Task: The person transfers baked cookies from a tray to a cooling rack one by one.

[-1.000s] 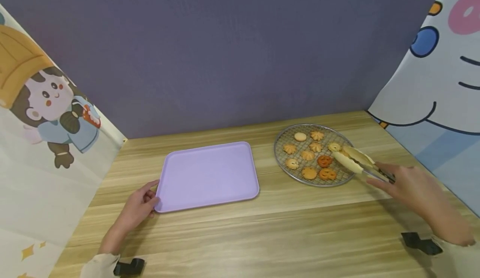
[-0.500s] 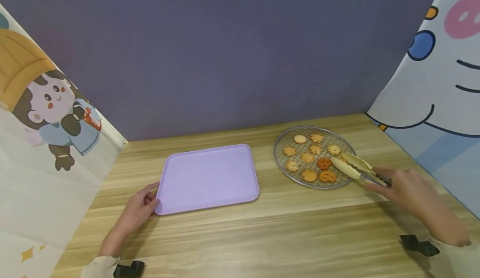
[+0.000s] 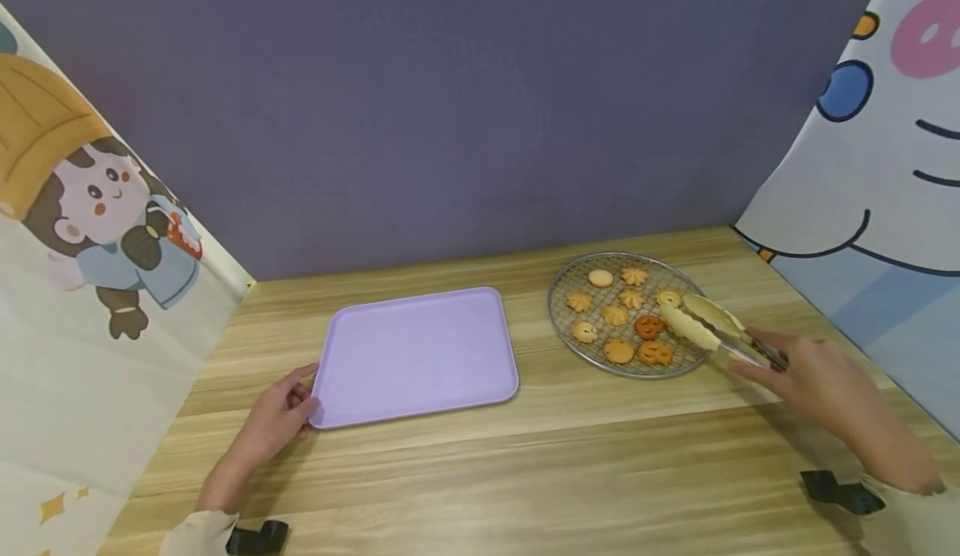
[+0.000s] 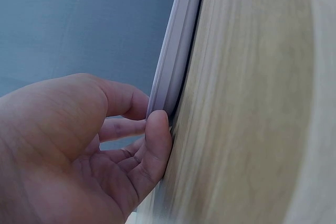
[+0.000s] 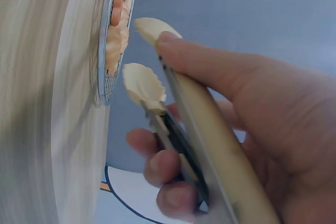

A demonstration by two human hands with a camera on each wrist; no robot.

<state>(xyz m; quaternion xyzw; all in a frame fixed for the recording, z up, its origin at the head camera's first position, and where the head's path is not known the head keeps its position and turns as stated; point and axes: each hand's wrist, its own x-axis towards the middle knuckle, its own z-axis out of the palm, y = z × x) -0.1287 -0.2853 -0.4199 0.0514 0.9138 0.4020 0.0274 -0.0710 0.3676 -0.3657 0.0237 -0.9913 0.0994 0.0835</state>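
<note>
My left hand (image 3: 273,418) holds the near-left corner of a lilac rectangular tray (image 3: 416,356), thumb and fingers at its rim. In the left wrist view, the tray's raised edge (image 4: 172,61) meets the thumb and index finger. My right hand (image 3: 821,381) grips metal tongs (image 3: 693,329) with cream scalloped tips, thumb along one arm and fingers around the other. The tips reach over the right side of a round wire cooling rack (image 3: 682,362), beside a pale flower-shaped cookie (image 3: 670,298). In the right wrist view, the tong tips (image 5: 142,85) stand apart with nothing between them.
Several cookies lie spread on the rack, among them a dark pretzel-shaped one (image 3: 649,327) and a plain round one (image 3: 600,278). A purple-grey panel (image 3: 480,106) stands behind the wooden table (image 3: 525,473). Printed cartoon sheets hang at left and right.
The tongs shift toward the viewer, uncovering the pale flower-shaped cookie, then move slightly back up and left beside it. The left hand stays at the tray corner.
</note>
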